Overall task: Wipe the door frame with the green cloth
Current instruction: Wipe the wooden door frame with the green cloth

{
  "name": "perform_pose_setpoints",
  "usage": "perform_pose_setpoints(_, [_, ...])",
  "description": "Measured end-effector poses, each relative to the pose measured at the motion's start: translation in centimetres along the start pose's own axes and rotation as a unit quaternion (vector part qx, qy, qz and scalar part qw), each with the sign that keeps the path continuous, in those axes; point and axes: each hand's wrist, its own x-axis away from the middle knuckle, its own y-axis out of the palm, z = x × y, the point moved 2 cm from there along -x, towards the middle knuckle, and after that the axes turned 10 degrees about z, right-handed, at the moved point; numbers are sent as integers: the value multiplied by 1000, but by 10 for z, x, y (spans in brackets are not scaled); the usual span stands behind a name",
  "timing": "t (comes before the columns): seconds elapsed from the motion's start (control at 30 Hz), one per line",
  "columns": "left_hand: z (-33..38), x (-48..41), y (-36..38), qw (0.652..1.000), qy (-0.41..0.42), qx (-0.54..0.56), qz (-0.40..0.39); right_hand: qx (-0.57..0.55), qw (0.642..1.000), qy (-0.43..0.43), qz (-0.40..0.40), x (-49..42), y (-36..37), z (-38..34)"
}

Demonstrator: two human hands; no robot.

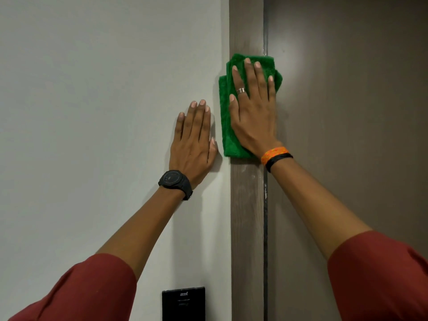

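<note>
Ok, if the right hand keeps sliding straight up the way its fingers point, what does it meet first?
Nothing, as far as the picture shows. The right hand presses the green cloth flat on the door frame, fingers pointing up, and above the cloth only bare frame runs to the picture's top edge.

This looks like a spot indoors by a doorway, maybe in a hotel, an office or a flat; the view is too close to tell which. A smooth, pale painted wall point(92, 112) meets a brown wooden door frame point(246, 228), with a plain brown door point(347, 135) beside it. Low on the wall sits a small black panel point(183, 303), like a card reader or switch.
</note>
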Motion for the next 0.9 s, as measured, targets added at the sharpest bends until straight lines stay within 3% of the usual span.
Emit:
perform_pose_setpoints(0.17, [-7,1,1,1000,-21,-5,-9,2,1000,17,4,-23,1,-1])
perform_pose_setpoints(0.4, [1,46,-5,999,-8,-9,-45,-2,999,31,14,61,-6,-13])
perform_pose_setpoints(0.67, [-4,47,-9,999,-25,-6,-43,-7,999,35,10,0,0,-8])
perform_pose_setpoints(0.9, [8,95,-9,997,-36,-9,-64,-5,999,40,15,90,-5,-19])
